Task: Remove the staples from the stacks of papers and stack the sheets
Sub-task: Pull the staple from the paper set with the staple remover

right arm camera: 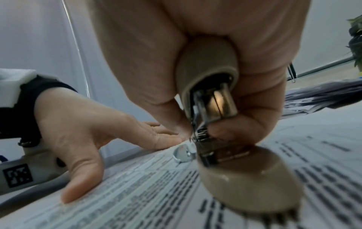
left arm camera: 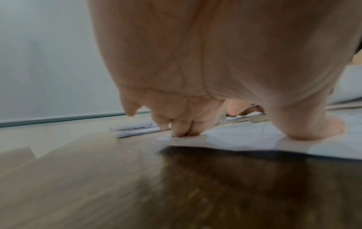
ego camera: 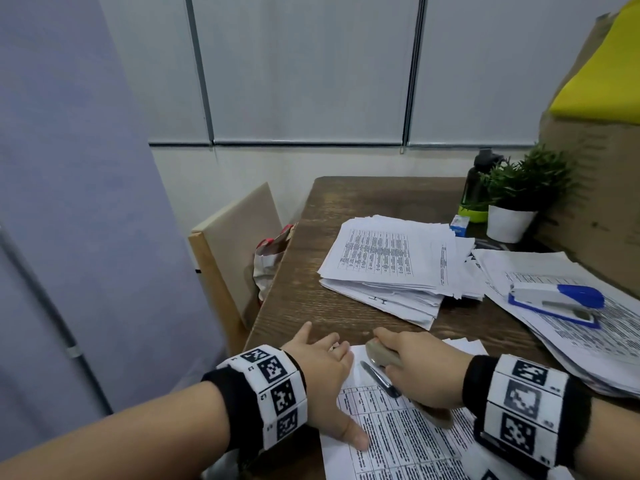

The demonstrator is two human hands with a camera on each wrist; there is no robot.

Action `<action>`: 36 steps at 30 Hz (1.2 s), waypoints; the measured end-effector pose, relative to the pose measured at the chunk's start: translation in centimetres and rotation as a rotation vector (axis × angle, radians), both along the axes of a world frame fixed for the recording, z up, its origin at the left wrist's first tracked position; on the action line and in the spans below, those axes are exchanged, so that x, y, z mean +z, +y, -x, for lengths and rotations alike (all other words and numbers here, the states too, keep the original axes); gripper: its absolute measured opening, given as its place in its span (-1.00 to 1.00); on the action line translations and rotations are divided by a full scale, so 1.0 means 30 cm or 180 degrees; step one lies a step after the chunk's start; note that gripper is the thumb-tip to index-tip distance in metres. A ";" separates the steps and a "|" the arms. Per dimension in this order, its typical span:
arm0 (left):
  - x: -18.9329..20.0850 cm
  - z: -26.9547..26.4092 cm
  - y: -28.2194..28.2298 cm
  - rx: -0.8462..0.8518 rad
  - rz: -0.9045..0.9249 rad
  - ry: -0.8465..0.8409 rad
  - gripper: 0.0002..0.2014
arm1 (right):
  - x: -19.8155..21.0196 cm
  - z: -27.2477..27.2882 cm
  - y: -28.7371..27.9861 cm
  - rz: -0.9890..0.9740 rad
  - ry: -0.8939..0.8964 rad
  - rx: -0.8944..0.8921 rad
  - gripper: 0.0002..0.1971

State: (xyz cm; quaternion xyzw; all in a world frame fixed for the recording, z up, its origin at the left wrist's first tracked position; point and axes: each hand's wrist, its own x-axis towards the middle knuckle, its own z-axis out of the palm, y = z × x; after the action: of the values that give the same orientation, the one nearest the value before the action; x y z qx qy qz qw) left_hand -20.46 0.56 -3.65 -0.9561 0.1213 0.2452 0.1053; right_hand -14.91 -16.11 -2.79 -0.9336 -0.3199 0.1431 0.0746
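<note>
A printed sheet stack (ego camera: 398,445) lies at the table's near edge. My left hand (ego camera: 329,372) lies flat on its top left corner, fingers straight and thumb pressing the page; the left wrist view shows the fingertips (left arm camera: 180,131) down at the paper's (left arm camera: 245,136) corner. My right hand (ego camera: 412,358) grips a beige staple remover (ego camera: 382,353), whose metal tongue (ego camera: 379,375) rests on the page near that corner. In the right wrist view the staple remover (right arm camera: 211,93) stands steeply on the paper (right arm camera: 156,193), beside the left hand (right arm camera: 88,131). No staple can be made out.
A thick pile of loose sheets (ego camera: 391,261) sits mid-table. Another paper pile (ego camera: 571,341) at the right carries a blue-and-white stapler (ego camera: 557,299). A potted plant (ego camera: 519,199), dark bottle (ego camera: 476,188) and cardboard box (ego camera: 599,188) stand behind. A chair (ego camera: 235,251) stands left of the table.
</note>
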 end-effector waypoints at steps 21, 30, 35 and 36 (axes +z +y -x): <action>-0.018 -0.001 0.018 0.0035 0.0118 -0.0120 0.22 | -0.006 0.039 0.059 0.0135 -0.0025 -0.0033 -0.47; -0.015 0.010 0.007 0.0297 0.0319 -0.0010 0.23 | -0.010 0.019 0.146 0.0139 -0.0010 -0.0227 -0.94; 0.017 0.015 0.000 0.0297 0.0065 0.0152 0.24 | -0.014 -0.128 0.103 -0.0451 -0.0238 -0.0593 -0.90; 0.022 0.016 0.005 0.0330 -0.0012 0.0175 0.25 | -0.001 -0.144 0.067 -0.0515 -0.0251 -0.0567 -0.84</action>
State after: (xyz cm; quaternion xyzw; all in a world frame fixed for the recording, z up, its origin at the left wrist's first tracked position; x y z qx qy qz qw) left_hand -20.94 0.71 -2.99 -0.9538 0.0740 0.2767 0.0909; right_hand -10.59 -14.09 -2.82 -0.9542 -0.2489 0.0728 0.1494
